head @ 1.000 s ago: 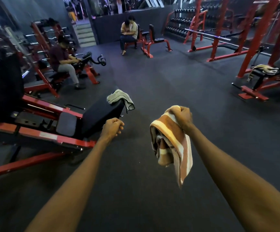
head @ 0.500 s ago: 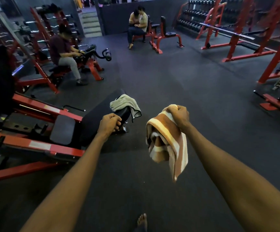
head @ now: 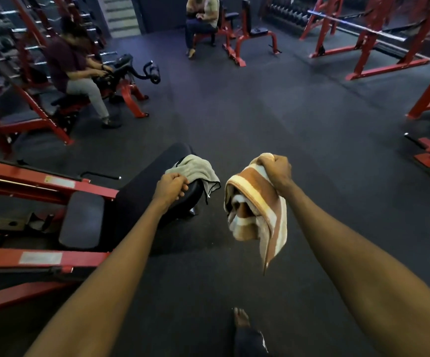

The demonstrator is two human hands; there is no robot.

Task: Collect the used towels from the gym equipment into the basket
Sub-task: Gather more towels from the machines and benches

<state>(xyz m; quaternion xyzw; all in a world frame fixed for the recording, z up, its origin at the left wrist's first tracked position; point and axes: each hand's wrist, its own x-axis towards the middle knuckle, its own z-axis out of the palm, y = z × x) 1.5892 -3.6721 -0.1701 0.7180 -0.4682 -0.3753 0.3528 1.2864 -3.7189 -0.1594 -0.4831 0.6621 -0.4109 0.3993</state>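
A grey towel (head: 197, 169) is draped over the top end of a black padded bench (head: 141, 186) on a red machine. My left hand (head: 171, 185) is at the towel's near edge, fingers and thumb curled onto the cloth there. My right hand (head: 277, 171) grips a bunched brown, orange and cream striped towel (head: 256, 210) by its top, and it hangs free above the floor to the right of the bench. No basket is in view.
The red machine frame (head: 38, 257) runs along the left. One person sits on a machine (head: 72, 63) at the left, another on a bench (head: 203, 19) at the back. Red racks (head: 368, 42) stand at the right. My bare foot (head: 241, 318) is on dark floor.
I have stepped closer to the bench. My left hand went forward from short of the pad to the grey towel's edge. The striped towel stays in my right hand.
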